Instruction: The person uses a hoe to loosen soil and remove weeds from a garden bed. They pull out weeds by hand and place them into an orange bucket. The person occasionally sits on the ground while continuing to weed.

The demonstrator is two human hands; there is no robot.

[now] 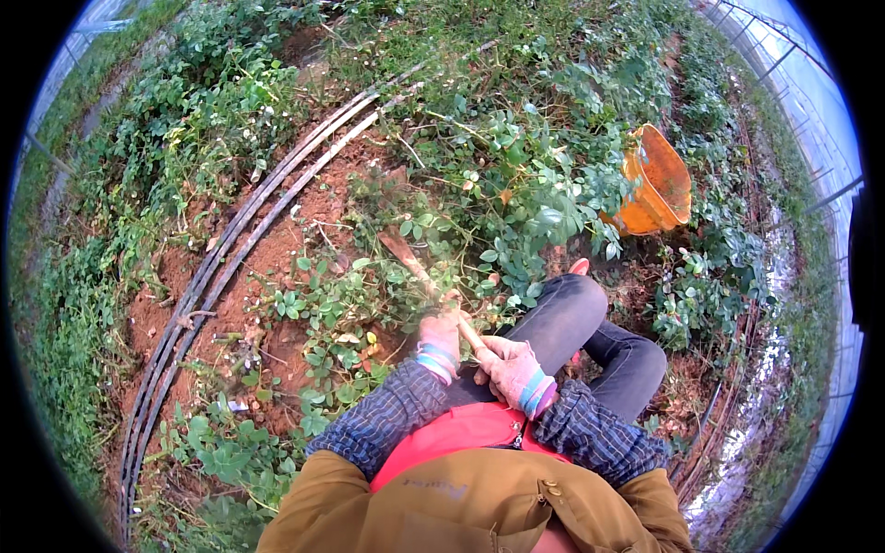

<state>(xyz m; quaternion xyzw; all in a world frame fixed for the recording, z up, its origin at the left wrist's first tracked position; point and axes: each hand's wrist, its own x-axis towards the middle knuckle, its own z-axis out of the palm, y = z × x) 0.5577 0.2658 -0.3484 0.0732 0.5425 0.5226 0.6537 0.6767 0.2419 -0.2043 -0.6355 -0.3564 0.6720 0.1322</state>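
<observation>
Both my hands wear dirty pale gloves with striped cuffs. My left hand [441,334] is closed around the middle of a wooden-handled tool [471,333]. Closer to my body, my right hand [510,370] grips the near end of the same handle. The tool slants away to the upper left, and its reddish-brown far end lies among leafy plants [433,226]; the exact shape of that end is hard to make out. Low green stems and leaves surround my left hand. My bent legs [562,323] in dark trousers are just beyond my right hand.
Dark drip pipes [207,276] curve along the reddish soil [267,267] to the left. An orange bucket [656,184] lies tilted among the plants at the far right. Pale plastic sheeting [737,461] runs along the right side, and greenhouse walls rise at both edges.
</observation>
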